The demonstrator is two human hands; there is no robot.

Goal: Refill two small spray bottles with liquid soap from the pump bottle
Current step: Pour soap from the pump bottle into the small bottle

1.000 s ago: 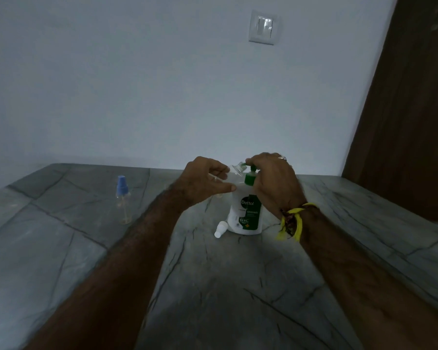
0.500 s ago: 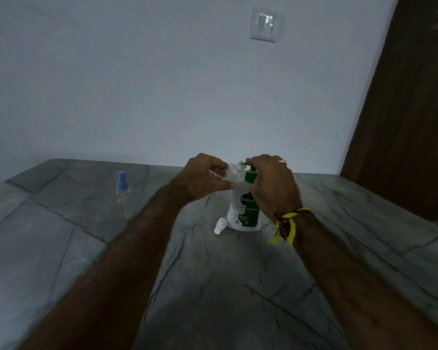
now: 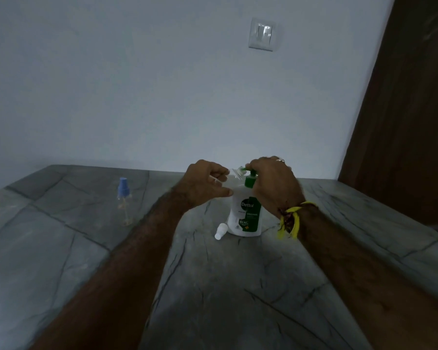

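Note:
A white pump bottle (image 3: 243,218) with a green label and green pump stands on the grey stone floor (image 3: 213,286). My right hand (image 3: 273,184) rests on top of the green pump head, fingers curled over it. My left hand (image 3: 208,184) holds a small clear spray bottle (image 3: 234,174), uncapped, tilted with its mouth at the pump's nozzle. A white spray cap (image 3: 220,231) lies on the floor beside the pump bottle's left base. A second small clear spray bottle (image 3: 124,200) with a blue cap stands upright, far left.
A pale wall with a switch plate (image 3: 261,34) rises behind the floor. A dark wooden door (image 3: 402,109) fills the right side. Yellow thread is tied round my right wrist (image 3: 290,219).
Both hands stay on the pump bottle and the small bottle; they sit slightly higher in view as the head camera shifted. Nothing was let go or picked up.

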